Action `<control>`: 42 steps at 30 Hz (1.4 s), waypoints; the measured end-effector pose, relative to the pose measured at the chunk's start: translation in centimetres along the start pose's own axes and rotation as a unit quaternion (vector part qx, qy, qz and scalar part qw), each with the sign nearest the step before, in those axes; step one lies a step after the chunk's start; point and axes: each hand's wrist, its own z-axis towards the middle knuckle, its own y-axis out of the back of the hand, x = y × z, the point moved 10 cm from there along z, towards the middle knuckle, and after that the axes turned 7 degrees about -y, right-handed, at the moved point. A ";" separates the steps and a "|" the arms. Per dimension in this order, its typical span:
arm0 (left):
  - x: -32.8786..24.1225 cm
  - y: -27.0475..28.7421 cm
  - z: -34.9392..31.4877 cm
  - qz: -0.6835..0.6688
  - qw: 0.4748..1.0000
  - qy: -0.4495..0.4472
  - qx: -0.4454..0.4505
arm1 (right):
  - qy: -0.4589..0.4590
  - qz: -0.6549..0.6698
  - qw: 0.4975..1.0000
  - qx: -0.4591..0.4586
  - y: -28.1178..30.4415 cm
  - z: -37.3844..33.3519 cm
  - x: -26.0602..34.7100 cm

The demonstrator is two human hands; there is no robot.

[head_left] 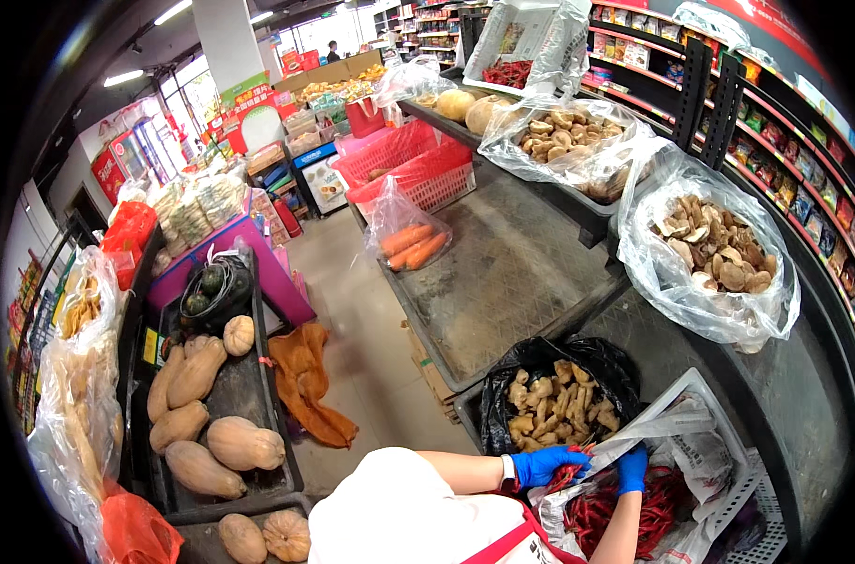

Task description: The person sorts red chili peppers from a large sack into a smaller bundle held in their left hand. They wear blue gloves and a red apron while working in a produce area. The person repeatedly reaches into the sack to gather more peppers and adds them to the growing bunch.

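My left hand (543, 466), in a blue glove, is closed around several dried-looking red chili peppers (568, 473). It is just above the left rim of a white plastic basket (736, 442) lined with newspaper (695, 442). More red chilies (625, 515) lie heaped in the basket. My right hand (632, 468), also blue-gloved, is over the heap against a raised flap of the newspaper. Its fingertips are hidden, so its grip does not show. Just beyond my hands, a black plastic bag (625, 368) holds pieces of ginger root (561, 402).
Bagged carrots (413, 246) lie on a dark display tray (503, 282), near a red basket (427, 179). Clear bags of dried mushrooms (719, 244) stand at right. Across the aisle, squashes (244, 444) fill a black crate; an orange mesh bag (313, 385) hangs beside it.
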 end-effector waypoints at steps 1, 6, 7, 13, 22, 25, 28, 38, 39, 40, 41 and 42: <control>0.3 0.2 0.2 -0.003 1.000 0.007 -0.003 | -0.005 -0.012 1.000 0.019 -0.1 0.2 -0.5; 0.2 0.8 0.2 0.007 1.000 0.004 -0.005 | 0.001 -0.155 0.987 0.048 -1.3 0.4 -2.1; -0.1 0.3 0.1 0.014 1.000 0.003 -0.009 | -0.012 -0.132 0.990 0.045 -1.3 0.8 -3.2; -2.1 -1.7 -1.0 0.098 0.995 -0.030 0.017 | 0.062 -0.287 0.956 0.002 -0.9 0.3 0.0; -1.1 -2.1 -1.0 0.032 0.998 0.049 -0.004 | -0.081 -0.030 0.991 -0.102 5.1 -3.4 1.3; -1.2 -1.3 -0.8 0.039 0.998 0.041 -0.003 | -0.077 -0.055 0.989 -0.117 5.0 -3.6 2.5; -1.0 -1.3 -0.7 0.011 0.998 0.052 0.013 | -0.099 -0.122 0.979 -0.132 4.8 -3.8 2.6; -0.9 -1.9 -0.6 -0.011 0.997 0.076 0.022 | -0.107 -0.233 0.960 -0.112 3.6 -4.5 3.2; -0.9 -1.8 -0.7 -0.014 0.997 0.074 0.018 | -0.136 -0.254 0.953 -0.092 3.5 -4.7 3.6; -0.9 -1.7 -0.7 -0.017 0.997 0.071 0.013 | -0.164 -0.275 0.944 -0.072 3.2 -4.7 3.7; -0.9 -1.6 -0.8 -0.020 0.997 0.068 0.009 | -0.172 -0.286 0.940 -0.072 2.9 -4.7 3.6; -0.8 -1.6 -0.7 -0.019 0.997 0.068 0.005 | -0.180 -0.297 0.935 -0.076 2.9 -4.6 3.7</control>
